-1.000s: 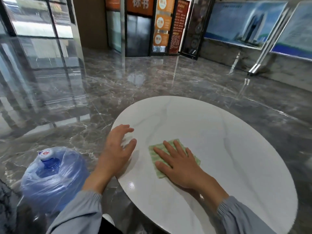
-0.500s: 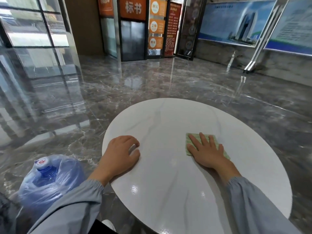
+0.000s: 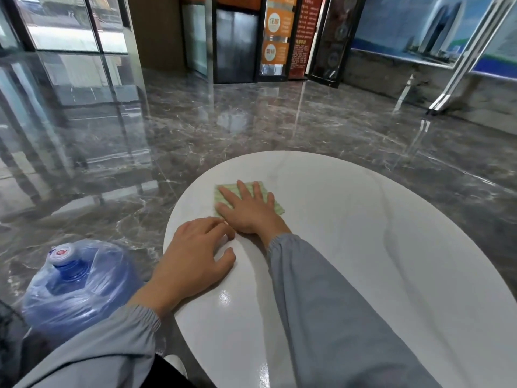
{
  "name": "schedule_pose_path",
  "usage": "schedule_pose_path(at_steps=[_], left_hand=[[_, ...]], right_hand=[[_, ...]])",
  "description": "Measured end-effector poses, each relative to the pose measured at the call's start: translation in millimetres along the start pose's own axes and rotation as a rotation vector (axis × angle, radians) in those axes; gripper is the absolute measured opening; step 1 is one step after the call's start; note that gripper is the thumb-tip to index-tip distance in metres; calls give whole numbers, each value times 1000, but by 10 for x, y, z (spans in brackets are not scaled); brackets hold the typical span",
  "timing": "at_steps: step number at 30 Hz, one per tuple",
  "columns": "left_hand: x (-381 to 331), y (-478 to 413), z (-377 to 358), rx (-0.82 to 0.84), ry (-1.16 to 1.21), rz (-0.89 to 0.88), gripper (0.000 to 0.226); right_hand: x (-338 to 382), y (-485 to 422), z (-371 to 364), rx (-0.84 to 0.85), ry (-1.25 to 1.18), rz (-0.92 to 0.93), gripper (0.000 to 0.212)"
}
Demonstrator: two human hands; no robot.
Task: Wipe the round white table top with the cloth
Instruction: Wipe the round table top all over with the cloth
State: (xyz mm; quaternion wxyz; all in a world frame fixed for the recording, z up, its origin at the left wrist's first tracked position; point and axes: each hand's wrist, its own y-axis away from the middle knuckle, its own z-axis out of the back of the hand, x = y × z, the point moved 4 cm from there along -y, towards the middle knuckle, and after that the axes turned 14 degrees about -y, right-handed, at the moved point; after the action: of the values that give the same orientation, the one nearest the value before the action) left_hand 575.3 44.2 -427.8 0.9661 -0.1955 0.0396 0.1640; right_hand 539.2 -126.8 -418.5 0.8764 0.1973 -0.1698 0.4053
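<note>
- To the right of the right hand [image 3: 249, 211], the round white table top [image 3: 377, 247] lies bare out to its far and right rim: open room.
- The left hand [image 3: 195, 256] rests flat near the left rim, just beside the right hand on its near-left, blocking that way.
- Below and left of the left hand, a water bottle [image 3: 75, 284] stands on the floor beside the table.

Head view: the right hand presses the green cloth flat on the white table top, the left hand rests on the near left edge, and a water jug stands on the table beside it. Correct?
Not quite. In the head view the water jug stands on the marble floor to the left of the table top, not on it. The rest holds: the right hand presses the green cloth flat, and the left hand rests on the near left edge.
</note>
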Motion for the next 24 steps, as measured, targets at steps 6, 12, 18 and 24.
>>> schedule_pose_path(at_steps=[6, 12, 18, 24], left_hand=[[-16, -23, 48, 41, -19, -12, 39], [-36, 9, 70, 42, -18, -4, 40], [-42, -41, 76, 69, -11, 9, 41], [-35, -42, 54, 65, -26, 4, 38]], right_hand=[[-858, 333, 454, -115, -74, -159, 61], [-2209, 1080, 950, -229, -74, -407, 61], [-3204, 1778, 1292, -300, -87, -669, 64], [-3130, 1581, 1331, -298, -110, -710, 64]])
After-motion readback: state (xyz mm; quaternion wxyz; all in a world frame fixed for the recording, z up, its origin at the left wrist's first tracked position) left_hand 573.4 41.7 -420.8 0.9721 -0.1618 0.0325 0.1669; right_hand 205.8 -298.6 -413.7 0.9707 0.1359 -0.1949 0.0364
